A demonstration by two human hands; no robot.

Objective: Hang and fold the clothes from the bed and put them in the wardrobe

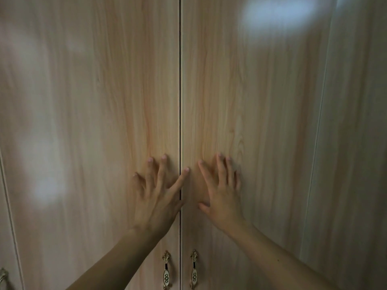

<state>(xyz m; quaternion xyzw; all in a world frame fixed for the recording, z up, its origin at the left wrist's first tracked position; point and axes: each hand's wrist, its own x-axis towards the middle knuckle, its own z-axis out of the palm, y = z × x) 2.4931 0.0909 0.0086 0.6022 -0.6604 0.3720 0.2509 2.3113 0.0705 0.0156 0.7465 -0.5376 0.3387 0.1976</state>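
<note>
We face the wardrobe (83,101), and its light wood-grain front fills the whole view. Its two middle doors stand shut and meet at a thin dark centre gap (180,91) that runs from top to bottom.

Our left hand (155,204) lies flat against the left door (125,91), just left of the gap. Its fingers are straight and spread, and it holds nothing. Its index finger (180,181) slants across the gap, so the tip touches the edge of the right door (261,101).

Our right hand (219,199) lies flat on the right door, just right of the gap and at about the same height. Its fingers are straight and a little spread, the thumb points toward the gap, and it too holds nothing. Our bare forearms rise from the lower edge of the view, one on each side of the gap.

Below the hands hang two ornate metal handles, the left handle (166,271) just left of the gap and the right handle (194,270) just right of it. Neither is touched. Far left of the gap, in the bottom corner, part of a third handle (3,277) shows on another panel. Pale, blurred patches of light (278,15) lie on the wood on both sides of the gap.
</note>
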